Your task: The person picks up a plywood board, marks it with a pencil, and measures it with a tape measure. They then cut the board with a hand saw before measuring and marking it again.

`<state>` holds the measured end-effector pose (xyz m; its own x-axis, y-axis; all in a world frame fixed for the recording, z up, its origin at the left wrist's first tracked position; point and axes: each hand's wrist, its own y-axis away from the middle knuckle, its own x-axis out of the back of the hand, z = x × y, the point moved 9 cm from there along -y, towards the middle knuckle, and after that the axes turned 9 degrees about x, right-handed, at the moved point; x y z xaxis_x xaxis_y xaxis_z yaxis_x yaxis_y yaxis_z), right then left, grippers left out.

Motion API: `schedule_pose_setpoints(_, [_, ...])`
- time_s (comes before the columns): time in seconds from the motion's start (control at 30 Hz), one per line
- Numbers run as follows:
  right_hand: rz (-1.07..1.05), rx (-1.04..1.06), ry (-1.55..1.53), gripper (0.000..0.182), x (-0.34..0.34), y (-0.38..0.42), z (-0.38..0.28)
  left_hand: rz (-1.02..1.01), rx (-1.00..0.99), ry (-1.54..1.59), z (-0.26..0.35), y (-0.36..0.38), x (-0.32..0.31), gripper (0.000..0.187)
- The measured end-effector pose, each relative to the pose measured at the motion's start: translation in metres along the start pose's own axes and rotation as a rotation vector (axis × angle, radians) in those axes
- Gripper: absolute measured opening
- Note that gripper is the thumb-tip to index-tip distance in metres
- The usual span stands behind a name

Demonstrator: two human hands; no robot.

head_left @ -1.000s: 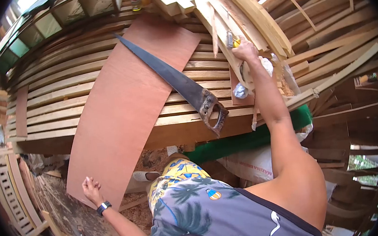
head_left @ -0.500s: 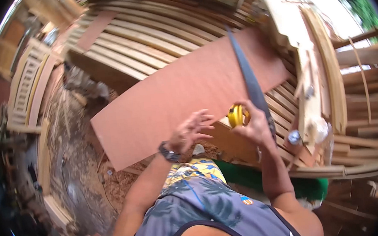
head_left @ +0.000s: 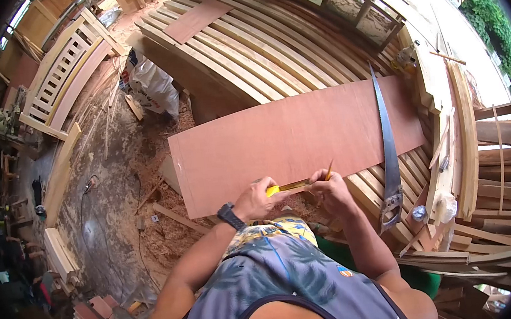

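A yellow tape measure (head_left: 273,191) is in my left hand (head_left: 254,200), which wears a black watch. A short stretch of its blade (head_left: 295,185) runs across to my right hand (head_left: 330,191), whose fingers pinch the blade's end. A thin pencil-like stick (head_left: 330,167) also pokes up from the right fingers. Just beyond both hands lies a reddish plywood sheet (head_left: 278,136), resting on wooden slats. A handsaw (head_left: 387,140) lies across the sheet's right part, its handle toward me.
Rows of wooden slats (head_left: 244,43) carry a small plywood piece (head_left: 198,20). A white sack (head_left: 153,86) and a slatted wooden frame (head_left: 68,70) stand to the left. Lumber (head_left: 464,139) and a crumpled plastic bag (head_left: 446,208) are at the right.
The tape measure has passed from my right hand to my left, and some blade is now out between them. My left hand has closed. The view has shifted, showing more of the left side.
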<state>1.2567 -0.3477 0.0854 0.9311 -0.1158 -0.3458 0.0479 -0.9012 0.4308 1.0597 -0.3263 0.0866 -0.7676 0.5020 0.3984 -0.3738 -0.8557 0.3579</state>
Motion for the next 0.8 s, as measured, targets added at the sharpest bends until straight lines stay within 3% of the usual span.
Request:
schedule_pose_setpoints(0.13, [0.243,0.126,-0.190,0.012,0.077,-0.022,-0.042,0.019,0.136,-0.142,-0.099,0.040,0.097,0.030])
schedule_pose_setpoints(0.2, [0.291,0.274,-0.335,0.012,0.135,-0.032,-0.080,0.041,0.107,-0.197,-0.157,0.065,0.156,0.027])
schedule_pose_setpoints(0.23, [0.189,0.290,-0.308,0.010,0.170,-0.037,-0.096,0.026,0.187,-0.197,-0.181,0.079,0.185,0.027])
schedule_pose_setpoints(0.27, [0.403,0.319,-0.376,0.010,0.195,-0.031,-0.118,0.045,0.207,-0.150,-0.230,0.091,0.211,0.027])
schedule_pose_setpoints(0.33, [0.626,0.475,-0.402,0.017,0.241,-0.015,-0.145,0.093,0.197,-0.233,-0.278,0.111,0.263,0.025])
schedule_pose_setpoints(0.37, [0.508,0.510,-0.448,0.017,0.272,-0.027,-0.150,0.078,0.235,-0.249,-0.293,0.118,0.281,0.024])
schedule_pose_setpoints(0.4, [0.497,0.509,-0.461,0.011,0.280,-0.033,-0.150,0.063,0.285,-0.246,-0.292,0.121,0.290,0.024])
schedule_pose_setpoints(0.43, [0.756,0.464,-0.340,0.005,0.279,-0.030,-0.145,0.063,0.348,-0.243,-0.289,0.121,0.297,0.025])
schedule_pose_setpoints(0.5, [0.841,0.390,-0.360,0.018,0.263,-0.050,-0.114,0.058,0.318,-0.231,-0.269,0.104,0.297,0.025])
schedule_pose_setpoints(0.57, [0.835,0.285,-0.445,0.021,0.224,-0.069,-0.082,0.078,0.297,-0.207,-0.248,0.082,0.291,0.026])
schedule_pose_setpoints(0.67, [0.719,0.231,-0.295,0.026,0.155,-0.101,-0.041,0.197,0.158,-0.266,-0.202,0.039,0.270,0.026])
schedule_pose_setpoints(0.8, [0.593,0.212,-0.161,0.036,0.116,-0.147,-0.004,0.174,0.215,-0.291,-0.155,-0.018,0.228,0.025])
